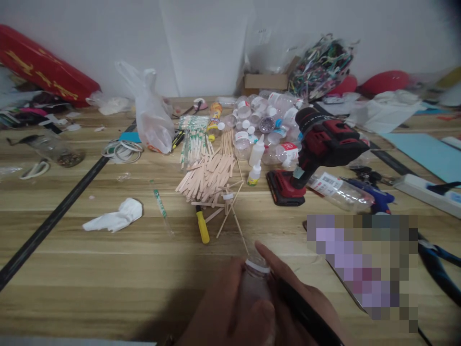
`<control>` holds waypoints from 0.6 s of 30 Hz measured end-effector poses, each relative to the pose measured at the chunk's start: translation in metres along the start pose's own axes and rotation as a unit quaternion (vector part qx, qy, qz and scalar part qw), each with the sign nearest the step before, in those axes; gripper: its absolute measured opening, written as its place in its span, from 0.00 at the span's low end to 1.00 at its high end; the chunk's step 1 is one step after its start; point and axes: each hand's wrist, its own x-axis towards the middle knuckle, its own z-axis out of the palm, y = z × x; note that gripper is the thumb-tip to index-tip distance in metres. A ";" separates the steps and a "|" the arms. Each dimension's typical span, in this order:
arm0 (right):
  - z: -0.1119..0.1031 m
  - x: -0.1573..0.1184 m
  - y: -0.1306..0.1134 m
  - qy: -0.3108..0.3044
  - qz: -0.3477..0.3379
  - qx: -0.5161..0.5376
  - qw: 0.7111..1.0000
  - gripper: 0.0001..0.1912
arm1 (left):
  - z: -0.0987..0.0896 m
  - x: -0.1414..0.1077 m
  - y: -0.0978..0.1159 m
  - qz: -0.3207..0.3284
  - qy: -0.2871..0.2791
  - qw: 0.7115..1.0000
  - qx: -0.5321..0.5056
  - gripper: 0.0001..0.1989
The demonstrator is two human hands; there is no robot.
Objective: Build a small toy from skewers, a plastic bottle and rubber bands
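Note:
My left hand [219,302] is closed around a small clear plastic bottle [254,288], whose white-ringed neck [258,265] points away from me. My right hand [311,300] grips a black pen-like tool [304,307]; its working tip is hidden behind the fingers and bottle. One right finger reaches up beside the bottle's neck. Just beyond the neck lies a thin wooden stick [238,225], and I cannot tell whether it touches the bottle. Past it are a white cap [228,196] among sticks and a yellow-handled screwdriver [202,227].
Flat wooden sticks [209,175] are heaped mid-table, near glue bottles [254,174] and piled plastic bottles [266,113]. A red-black drill [317,149] stands right of them. Nearer me are a pixelated phone-like object [356,269] and blue-black plier handles [437,264]. Crumpled tissue [115,216] lies left.

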 end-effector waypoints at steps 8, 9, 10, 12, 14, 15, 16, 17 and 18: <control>-0.005 0.002 0.010 0.032 -0.143 -0.014 0.989 0.29 | 0.003 0.007 0.010 0.055 -0.098 0.973 -0.203 0.22; -0.003 0.003 0.013 0.046 -0.160 -0.032 0.985 0.30 | 0.003 0.006 0.011 0.043 -0.097 0.972 -0.208 0.21; -0.001 0.003 0.015 0.065 -0.173 -0.054 0.981 0.32 | 0.004 0.005 0.012 0.028 -0.098 0.972 -0.213 0.21; 0.005 0.004 0.021 0.105 -0.191 -0.099 0.971 0.36 | 0.004 0.004 0.013 0.003 -0.104 0.968 -0.230 0.20; 0.010 0.004 0.025 0.144 -0.203 -0.125 0.960 0.38 | 0.005 0.005 0.010 0.007 -0.113 0.963 -0.245 0.21; 0.012 0.004 0.026 0.155 -0.209 -0.132 0.956 0.38 | 0.006 0.007 0.008 0.018 -0.114 0.962 -0.246 0.21; 0.014 0.004 0.028 0.162 -0.213 -0.138 0.954 0.37 | 0.007 0.009 0.006 0.032 -0.113 0.963 -0.241 0.22; 0.015 0.004 0.029 0.165 -0.215 -0.145 0.952 0.36 | 0.007 0.011 0.003 0.044 -0.111 0.964 -0.236 0.22; 0.015 0.004 0.030 0.161 -0.215 -0.153 0.951 0.35 | 0.008 0.014 0.001 0.052 -0.110 0.964 -0.234 0.22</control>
